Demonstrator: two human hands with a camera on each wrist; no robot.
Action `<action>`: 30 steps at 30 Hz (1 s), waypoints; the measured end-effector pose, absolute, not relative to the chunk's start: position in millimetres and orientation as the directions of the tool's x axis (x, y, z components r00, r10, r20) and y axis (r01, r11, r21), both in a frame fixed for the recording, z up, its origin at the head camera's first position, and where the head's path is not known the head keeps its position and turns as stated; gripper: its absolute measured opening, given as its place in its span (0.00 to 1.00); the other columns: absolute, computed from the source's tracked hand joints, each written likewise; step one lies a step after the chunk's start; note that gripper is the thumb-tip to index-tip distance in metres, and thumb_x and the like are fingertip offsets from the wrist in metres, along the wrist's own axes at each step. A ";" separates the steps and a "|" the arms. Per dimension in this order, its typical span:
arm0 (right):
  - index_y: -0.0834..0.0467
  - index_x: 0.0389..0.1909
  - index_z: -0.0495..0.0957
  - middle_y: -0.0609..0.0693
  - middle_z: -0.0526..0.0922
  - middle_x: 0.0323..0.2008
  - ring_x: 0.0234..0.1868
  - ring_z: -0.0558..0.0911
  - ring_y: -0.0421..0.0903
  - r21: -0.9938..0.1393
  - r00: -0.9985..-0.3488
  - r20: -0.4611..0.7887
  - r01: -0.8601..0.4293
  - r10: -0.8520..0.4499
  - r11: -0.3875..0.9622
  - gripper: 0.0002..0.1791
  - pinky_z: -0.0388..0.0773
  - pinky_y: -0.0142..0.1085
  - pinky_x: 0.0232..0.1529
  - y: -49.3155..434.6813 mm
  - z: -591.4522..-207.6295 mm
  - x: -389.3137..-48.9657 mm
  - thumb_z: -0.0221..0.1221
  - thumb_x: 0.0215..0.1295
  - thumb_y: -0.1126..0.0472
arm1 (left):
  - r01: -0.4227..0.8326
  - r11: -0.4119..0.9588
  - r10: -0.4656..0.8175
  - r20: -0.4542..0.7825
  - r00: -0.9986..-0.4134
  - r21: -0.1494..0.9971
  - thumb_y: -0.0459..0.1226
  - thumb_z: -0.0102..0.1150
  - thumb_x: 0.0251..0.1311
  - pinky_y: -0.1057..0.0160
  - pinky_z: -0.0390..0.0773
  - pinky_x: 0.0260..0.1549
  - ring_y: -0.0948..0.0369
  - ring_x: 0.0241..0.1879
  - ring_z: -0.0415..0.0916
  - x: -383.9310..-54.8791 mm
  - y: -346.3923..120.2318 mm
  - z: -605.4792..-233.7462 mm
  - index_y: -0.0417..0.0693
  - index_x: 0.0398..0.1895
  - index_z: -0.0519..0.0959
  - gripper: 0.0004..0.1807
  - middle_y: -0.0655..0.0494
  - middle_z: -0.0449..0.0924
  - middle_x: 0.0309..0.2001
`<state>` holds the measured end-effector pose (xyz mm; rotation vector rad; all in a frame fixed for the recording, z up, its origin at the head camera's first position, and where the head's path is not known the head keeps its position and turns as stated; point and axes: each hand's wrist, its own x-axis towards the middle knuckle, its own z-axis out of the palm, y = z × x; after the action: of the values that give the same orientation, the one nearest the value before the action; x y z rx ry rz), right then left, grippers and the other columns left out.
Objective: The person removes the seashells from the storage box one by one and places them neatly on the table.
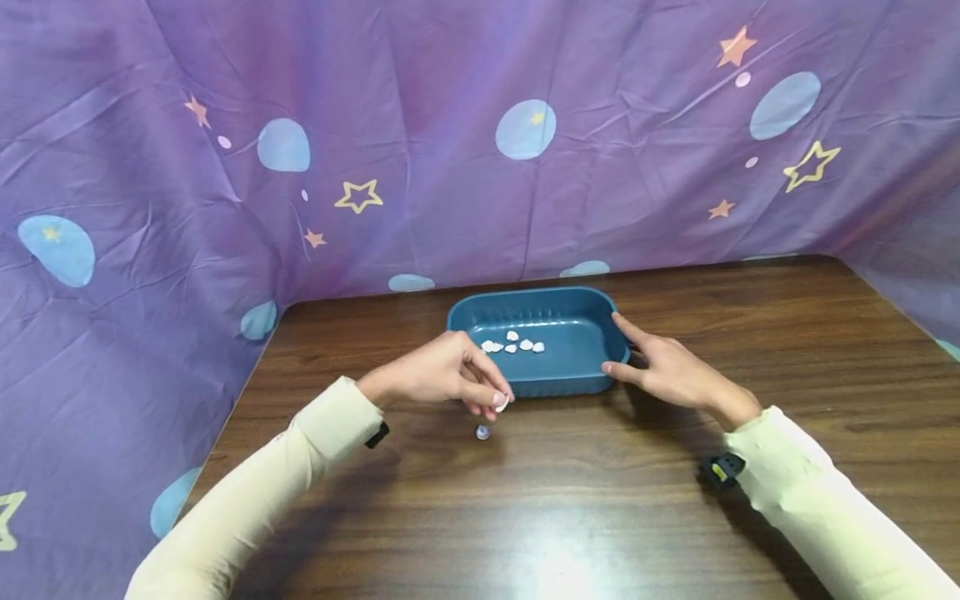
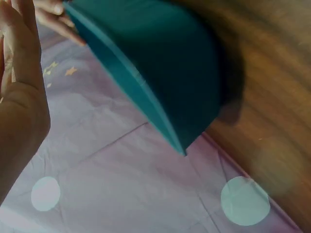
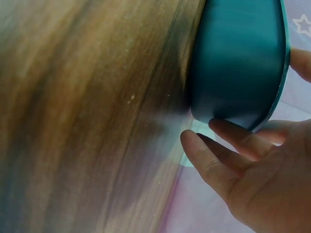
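Observation:
My left hand (image 1: 450,375) pinches a small white shell-like piece (image 1: 502,405) between thumb and fingertips, just in front of the near wall of a blue plastic basin (image 1: 558,387). Below those fingers, a small pale purple-and-white piece (image 1: 482,432) lies on the table. Several similar white pieces (image 1: 527,344) rest on the basin's floor, toward its left side. My right hand (image 1: 671,367) holds the basin's right end, its thumb over the rim. In the right wrist view, other fingers (image 3: 238,138) reach along the outside of the basin wall. The left wrist view does not show the pinched piece.
The basin stands on a brown wood-grain table (image 1: 570,500), toward its back edge. A purple cloth (image 1: 450,150) with stars and blue spots hangs behind the table and at both sides. A dark device (image 1: 723,471) sits at the right wrist.

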<state>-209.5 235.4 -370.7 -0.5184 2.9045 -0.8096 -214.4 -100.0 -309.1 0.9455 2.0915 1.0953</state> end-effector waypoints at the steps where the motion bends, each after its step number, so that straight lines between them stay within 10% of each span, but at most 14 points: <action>1: 0.61 0.80 0.45 0.72 0.64 0.71 0.69 0.70 0.69 -0.515 -0.938 0.013 -0.302 -0.345 0.802 0.50 0.65 0.64 0.69 235.7 -370.9 -209.6 0.57 0.70 0.40 | 0.323 0.416 0.797 -0.170 -0.579 0.850 0.32 0.65 0.62 0.52 0.88 0.38 0.48 0.34 0.89 -212.2 -100.4 -312.8 0.37 0.43 0.87 0.09 0.43 0.90 0.32; 12: 0.61 0.80 0.44 0.73 0.63 0.71 0.68 0.71 0.69 -0.517 -0.939 0.009 -0.300 -0.345 0.802 0.49 0.66 0.64 0.69 235.3 -369.1 -209.0 0.57 0.71 0.41 | 0.466 0.530 0.741 -0.119 -0.661 0.709 0.32 0.68 0.59 0.66 0.85 0.27 0.59 0.25 0.87 -197.4 -97.3 -347.6 0.42 0.32 0.86 0.01 0.50 0.90 0.28; 30: 0.63 0.79 0.45 0.74 0.65 0.69 0.69 0.70 0.70 -0.503 -0.939 0.022 -0.308 -0.345 0.807 0.49 0.65 0.64 0.69 233.7 -368.9 -208.3 0.57 0.70 0.42 | 0.623 0.512 0.780 -0.017 -0.625 0.592 0.34 0.67 0.61 0.77 0.81 0.32 0.69 0.29 0.86 -205.4 -89.4 -368.5 0.46 0.36 0.88 0.03 0.54 0.91 0.32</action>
<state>-208.3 233.7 -368.9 -0.5278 2.9194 -0.7941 -205.4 -89.4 -368.5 1.1803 2.4753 0.7998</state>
